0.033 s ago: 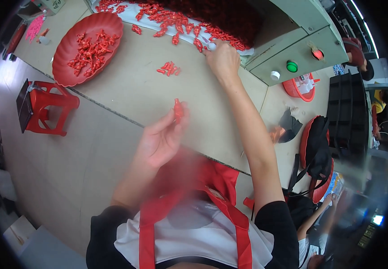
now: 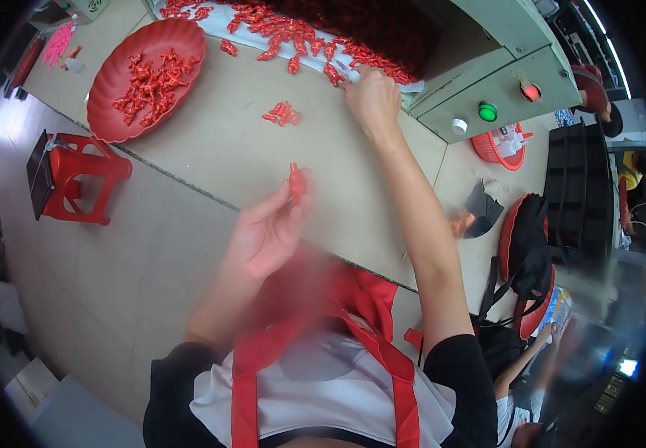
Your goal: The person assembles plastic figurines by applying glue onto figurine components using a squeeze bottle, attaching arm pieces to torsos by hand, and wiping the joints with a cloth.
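My left hand pinches a small red plastic figure, held upright above the near part of the table. My right hand reaches out to the far white sheet, its fingers curled by a small white rounded thing. What those fingers hold is mostly hidden. Beside them several more red figures lie spread over the sheet, thickest at its far side. Between my hands and the sheet sits a small group of tiny red parts on the tabletop.
A scalloped red bowl with red figures stands at the left. At the right are a machine's control panel, a red basket and a black bag. A red stool stands beyond the table edge. Another person's hands show lower right.
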Demonstrator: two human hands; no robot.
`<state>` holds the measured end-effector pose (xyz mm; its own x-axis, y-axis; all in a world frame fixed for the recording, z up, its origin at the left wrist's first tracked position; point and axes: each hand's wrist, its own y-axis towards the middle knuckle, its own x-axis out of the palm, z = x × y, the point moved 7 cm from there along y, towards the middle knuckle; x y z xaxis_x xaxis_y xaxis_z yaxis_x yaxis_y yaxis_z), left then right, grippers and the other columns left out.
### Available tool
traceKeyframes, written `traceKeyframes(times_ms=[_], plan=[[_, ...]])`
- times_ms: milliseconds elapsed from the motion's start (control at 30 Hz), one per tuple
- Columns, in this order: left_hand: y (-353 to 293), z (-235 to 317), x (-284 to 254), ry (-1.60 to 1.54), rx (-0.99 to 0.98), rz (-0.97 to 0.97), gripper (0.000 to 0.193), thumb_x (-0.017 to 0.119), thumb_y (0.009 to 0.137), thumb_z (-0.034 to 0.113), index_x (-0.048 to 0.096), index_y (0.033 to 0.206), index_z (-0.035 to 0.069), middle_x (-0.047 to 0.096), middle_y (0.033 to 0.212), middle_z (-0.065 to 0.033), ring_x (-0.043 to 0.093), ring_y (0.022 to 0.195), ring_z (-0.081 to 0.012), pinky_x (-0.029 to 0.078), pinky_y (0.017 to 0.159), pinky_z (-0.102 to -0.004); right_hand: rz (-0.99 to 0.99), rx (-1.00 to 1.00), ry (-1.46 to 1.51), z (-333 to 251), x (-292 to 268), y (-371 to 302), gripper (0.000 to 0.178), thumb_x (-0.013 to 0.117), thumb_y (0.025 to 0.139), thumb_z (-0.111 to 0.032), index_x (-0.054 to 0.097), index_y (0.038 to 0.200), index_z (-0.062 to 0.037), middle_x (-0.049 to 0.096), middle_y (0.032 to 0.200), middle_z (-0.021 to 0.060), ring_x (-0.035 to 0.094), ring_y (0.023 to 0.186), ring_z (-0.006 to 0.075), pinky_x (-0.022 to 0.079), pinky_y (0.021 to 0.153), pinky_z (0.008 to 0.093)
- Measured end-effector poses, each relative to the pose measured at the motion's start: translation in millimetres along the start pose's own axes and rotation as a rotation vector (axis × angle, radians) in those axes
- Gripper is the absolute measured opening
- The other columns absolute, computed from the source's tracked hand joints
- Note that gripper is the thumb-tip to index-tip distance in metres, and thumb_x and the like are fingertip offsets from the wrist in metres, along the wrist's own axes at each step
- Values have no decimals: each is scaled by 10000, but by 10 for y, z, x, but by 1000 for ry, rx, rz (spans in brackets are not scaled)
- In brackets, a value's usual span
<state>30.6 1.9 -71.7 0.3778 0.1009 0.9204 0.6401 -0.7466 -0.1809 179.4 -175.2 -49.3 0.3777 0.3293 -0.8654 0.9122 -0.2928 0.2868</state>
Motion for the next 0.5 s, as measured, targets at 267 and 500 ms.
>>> traceKeyframes(times_ms=[267,500], plan=[[44,18,6,190,97,81,316,402,921,93,405,1205,-47,513,1097,-177,585,959,-260,538,811,-284,11,-105,-43,-30,68,-33,271,667,690,-210,658,925,-75,629,884,165,616,800,342,489,713,421],[7,-32,31,444,156,129,302,491,884,87,464,1161,-30,536,1101,-73,533,1035,-157,475,904,-263,-46,20,76,106,-103,-144,176,632,746,-193,653,842,-48,640,719,132,624,659,284,497,632,366]])
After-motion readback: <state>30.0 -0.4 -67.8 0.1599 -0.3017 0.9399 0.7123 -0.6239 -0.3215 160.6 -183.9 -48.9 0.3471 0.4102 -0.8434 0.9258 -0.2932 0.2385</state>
